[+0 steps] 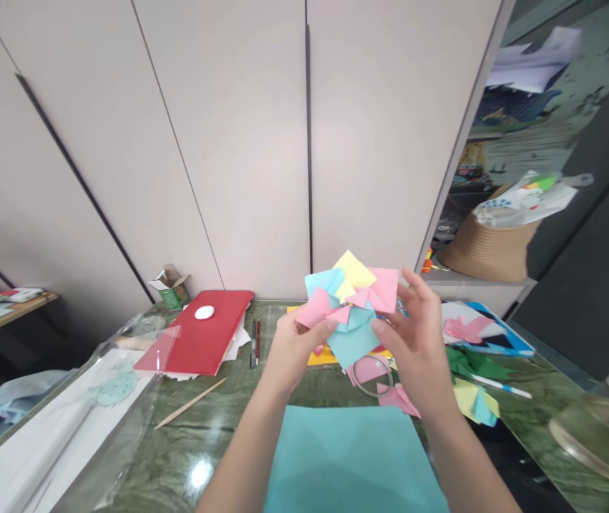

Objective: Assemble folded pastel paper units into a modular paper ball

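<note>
A folded paper piece (355,338) made of blue, pink and yellow squares joined in a ring is held up above the table. My left hand (294,345) pinches its pink left part between thumb and fingers. On the other side, the thumb of my right hand (414,331) presses the lower blue part, while the fingers curve behind the pink right part. A teal sheet (355,456) lies on the table below my hands. Beneath the folded piece, a roll of clear tape (372,376) rests among pink paper scraps.
Left stand a red folder (213,335) with a white oval object (204,312), pens (256,342), a pointed wooden stick (191,403) and a small box (170,286). Right are folded paper pieces (475,400), a white marker (501,387), a black flat object (512,463) and a glass jar (603,427).
</note>
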{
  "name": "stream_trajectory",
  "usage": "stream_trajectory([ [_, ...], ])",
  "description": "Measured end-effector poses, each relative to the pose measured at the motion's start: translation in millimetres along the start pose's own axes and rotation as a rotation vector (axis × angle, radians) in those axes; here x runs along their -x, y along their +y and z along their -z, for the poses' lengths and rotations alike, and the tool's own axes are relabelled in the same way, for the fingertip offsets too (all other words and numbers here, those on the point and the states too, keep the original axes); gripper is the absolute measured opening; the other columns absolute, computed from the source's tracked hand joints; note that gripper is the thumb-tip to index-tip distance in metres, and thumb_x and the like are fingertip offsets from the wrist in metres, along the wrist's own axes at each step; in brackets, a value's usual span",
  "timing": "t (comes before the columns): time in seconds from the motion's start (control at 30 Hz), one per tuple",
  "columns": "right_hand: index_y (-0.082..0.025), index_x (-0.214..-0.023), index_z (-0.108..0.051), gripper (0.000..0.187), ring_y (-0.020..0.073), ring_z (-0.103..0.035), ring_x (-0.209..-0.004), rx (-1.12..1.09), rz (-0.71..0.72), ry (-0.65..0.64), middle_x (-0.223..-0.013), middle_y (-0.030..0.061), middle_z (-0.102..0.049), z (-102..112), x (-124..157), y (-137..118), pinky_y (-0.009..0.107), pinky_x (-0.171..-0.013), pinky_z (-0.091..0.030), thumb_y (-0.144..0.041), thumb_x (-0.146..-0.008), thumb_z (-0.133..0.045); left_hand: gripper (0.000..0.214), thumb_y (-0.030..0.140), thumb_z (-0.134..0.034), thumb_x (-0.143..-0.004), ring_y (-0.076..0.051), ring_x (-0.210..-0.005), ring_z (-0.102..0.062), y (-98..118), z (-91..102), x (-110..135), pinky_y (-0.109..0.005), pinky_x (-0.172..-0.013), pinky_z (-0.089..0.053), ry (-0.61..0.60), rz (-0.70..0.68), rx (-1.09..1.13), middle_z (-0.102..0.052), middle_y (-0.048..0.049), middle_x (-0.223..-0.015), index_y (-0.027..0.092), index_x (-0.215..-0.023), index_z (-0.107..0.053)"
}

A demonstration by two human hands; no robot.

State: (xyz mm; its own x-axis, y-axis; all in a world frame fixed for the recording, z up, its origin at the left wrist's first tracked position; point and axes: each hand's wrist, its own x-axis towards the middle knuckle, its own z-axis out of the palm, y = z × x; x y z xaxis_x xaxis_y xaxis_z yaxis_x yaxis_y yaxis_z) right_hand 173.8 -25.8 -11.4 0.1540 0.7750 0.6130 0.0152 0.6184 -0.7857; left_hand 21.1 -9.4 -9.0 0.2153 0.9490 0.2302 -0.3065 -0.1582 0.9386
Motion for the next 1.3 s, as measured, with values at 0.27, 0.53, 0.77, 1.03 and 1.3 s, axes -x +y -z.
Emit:
stream_trajectory([
  [0.27, -0.03, -0.117, -0.054, 0.045, 0.0322, -0.036, -0.127, 0.736, 0.553, 0.022, -0.138, 0.0074, -0.032, 2.8, 0.8, -1.0, 0.052, -0.1, -0.036, -0.014, -0.075, -0.058, 0.021, 0.03, -0.063, -0.074, -0.01, -0.054, -0.052, -4.3, 3.6, -9.0, -0.022, -0.054, -0.042, -0.028, 0.093, 0.148, -0.059, -0.003, -0.063, 0.01, -0.078, -0.066],
  [0.53, -0.032, -0.1, -0.062, 0.039, 0.0356, -0.03, -0.129, 1.15, 0.776, 0.04, -0.141, 0.0034, -0.032, 1.4, -0.1, 2.3, 0.06, -0.1, -0.027, -0.008, -0.07, -0.062, 0.021, 0.034, -0.061, -0.076, -0.013, -0.063, -0.053, -6.7, 1.4, -5.7, -0.024, -0.061, -0.044, -0.053, 0.002, -0.128, -0.058, -0.0015, -0.067, 0.013, -0.079, -0.064],
  [0.77, -0.023, -0.086, -0.065, 0.015, 0.0311, -0.041, -0.121, 1.059, 0.759, 0.079, -0.126, 0.0074, -0.053, 6.4, -2.8, 8.4, 0.055, -0.098, -0.033, -0.014, -0.075, -0.064, 0.021, 0.031, -0.055, -0.081, -0.015, -0.068, -0.059, 0.6, 0.1, 0.8, -0.028, -0.069, -0.048, -0.181, -0.008, 0.023, -0.064, -0.005, -0.077, 0.014, -0.084, -0.067],
  [1.03, -0.02, -0.084, -0.066, 0.012, 0.0292, -0.05, -0.111, 0.992, 0.774, 0.144, -0.114, 0.009, -0.063, -1.5, 0.6, 7.3, 0.05, -0.093, -0.04, -0.019, -0.073, -0.068, 0.027, 0.035, -0.051, -0.084, -0.013, -0.066, -0.054, 1.4, -13.5, 5.7, -0.025, -0.067, -0.046, -0.083, -0.1, -0.21, -0.062, -0.0023, -0.07, 0.014, -0.084, -0.068],
  [1.3, -0.026, -0.101, -0.066, 0.023, 0.0254, -0.052, -0.107, 1.093, 0.963, 0.303, -0.106, 0.0054, -0.067, -13.2, 7.3, 15.7, 0.045, -0.093, -0.038, -0.025, -0.08, -0.057, 0.037, 0.041, -0.047, -0.084, -0.01, -0.054, -0.039, -4.3, -21.4, 7.0, -0.021, -0.051, -0.031, 0.127, -0.171, -0.223, -0.048, 0.0026, -0.055, 0.014, -0.061, -0.058],
])
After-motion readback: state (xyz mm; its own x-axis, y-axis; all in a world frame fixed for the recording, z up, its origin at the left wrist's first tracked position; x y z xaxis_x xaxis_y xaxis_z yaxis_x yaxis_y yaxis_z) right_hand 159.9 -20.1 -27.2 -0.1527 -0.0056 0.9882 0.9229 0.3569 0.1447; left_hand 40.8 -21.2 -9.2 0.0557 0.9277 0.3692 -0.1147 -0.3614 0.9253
